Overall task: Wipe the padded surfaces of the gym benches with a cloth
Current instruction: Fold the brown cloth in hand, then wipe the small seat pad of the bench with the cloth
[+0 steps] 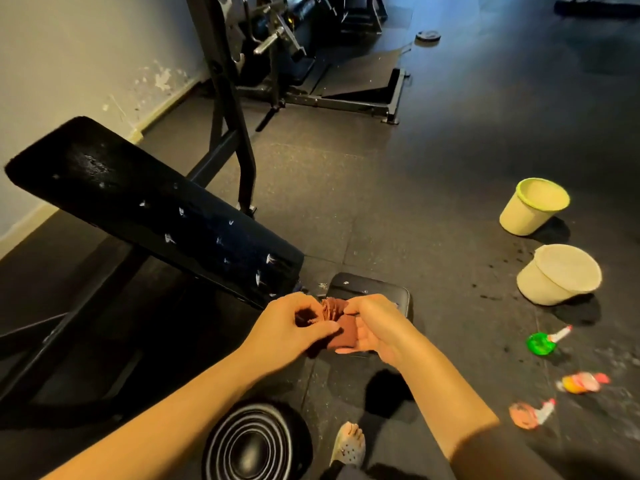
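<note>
A long black padded bench back [145, 209], torn in several small spots, slopes from upper left down toward the middle. Its small black seat pad [374, 292] lies just beyond my hands. A bunched reddish-brown cloth [337, 322] sits between both hands in front of the seat pad. My left hand [294, 327] pinches the cloth from the left, and my right hand [374, 327] grips it from the right with the palm turned up.
Two cream buckets [535, 211] [557, 275] stand on the dark rubber floor at right. Three bottles lie near them: a green one [542, 342], a yellow-pink one [581, 382] and an orange one [530, 414]. A black roller pad [256, 441] and my foot [348, 445] are below. Gym machines [311, 64] stand behind.
</note>
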Motion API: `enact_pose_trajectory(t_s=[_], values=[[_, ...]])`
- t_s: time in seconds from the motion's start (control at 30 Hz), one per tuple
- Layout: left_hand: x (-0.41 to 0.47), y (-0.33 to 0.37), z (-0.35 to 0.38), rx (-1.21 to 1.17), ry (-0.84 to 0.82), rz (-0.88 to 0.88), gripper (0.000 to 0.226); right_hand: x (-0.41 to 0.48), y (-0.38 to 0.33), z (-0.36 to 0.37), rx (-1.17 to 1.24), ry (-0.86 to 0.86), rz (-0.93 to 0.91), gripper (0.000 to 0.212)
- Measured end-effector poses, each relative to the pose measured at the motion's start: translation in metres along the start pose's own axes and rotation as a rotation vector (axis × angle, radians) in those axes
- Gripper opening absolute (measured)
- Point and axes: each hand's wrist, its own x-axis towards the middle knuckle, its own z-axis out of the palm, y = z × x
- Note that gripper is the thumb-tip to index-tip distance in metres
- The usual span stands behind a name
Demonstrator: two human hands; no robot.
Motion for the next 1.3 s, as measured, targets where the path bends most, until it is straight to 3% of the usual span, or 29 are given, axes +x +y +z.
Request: enact_pose_trajectory(t_s=[0.13,0.23,0.37,0.43,0.53,0.6,0.7,0.73,0.83,0.93,1.03,1.17,1.23,1.3], values=[[0.038,0.007,0.015,0.209,0.093,0.112,0.013,0.029,-0.021,-0.026,0.038,-0.058,-0.126,0.033],[0.053,0.019,0.023,0.227,-0.005,0.225,0.011,0.039,-0.024,-0.046,-0.023,-0.051,-0.243,0.016],[0.081,0.016,0.018,0.000,0.035,-0.025,0.016,0.055,-0.019,-0.071,-0.072,-0.034,-0.246,0.016],[0.101,0.008,0.014,-0.099,-0.173,-0.218,0.030,0.059,-0.020,-0.077,-0.083,-0.080,-0.230,0.019],[0.122,-0.002,0.013,-0.390,-0.572,-0.357,0.030,0.065,-0.022,-0.085,0.015,-0.091,-0.221,0.025],[0.134,-0.012,0.016,-0.431,-0.615,-0.389,0.016,0.077,-0.019,-0.087,0.142,-0.082,-0.234,0.025],[0.152,-0.031,0.029,-0.484,-0.633,-0.430,0.006,0.103,-0.005,-0.084,0.392,0.037,-0.247,0.054],[0.159,-0.036,0.035,-0.543,-0.639,-0.464,0.004,0.111,0.001,-0.080,0.481,0.078,-0.250,0.053],[0.181,-0.061,0.054,-0.624,-0.634,-0.536,0.029,0.136,0.021,-0.054,0.682,0.125,-0.234,0.032],[0.200,-0.106,0.074,-0.596,-0.557,-0.555,0.025,0.175,0.041,-0.028,0.703,0.302,-0.238,0.031],[0.212,-0.169,0.100,-0.477,-0.582,-0.499,0.019,0.228,0.069,-0.007,0.749,0.524,-0.265,0.026],[0.233,-0.245,0.142,-0.321,-0.688,-0.414,0.025,0.299,0.108,0.012,0.709,0.700,-0.238,0.015],[0.244,-0.280,0.164,-0.230,-0.742,-0.319,0.034,0.333,0.132,0.002,0.574,0.796,-0.260,0.010],[0.254,-0.315,0.186,-0.105,-0.658,-0.214,0.037,0.360,0.150,-0.020,0.330,0.893,-0.295,0.014]])
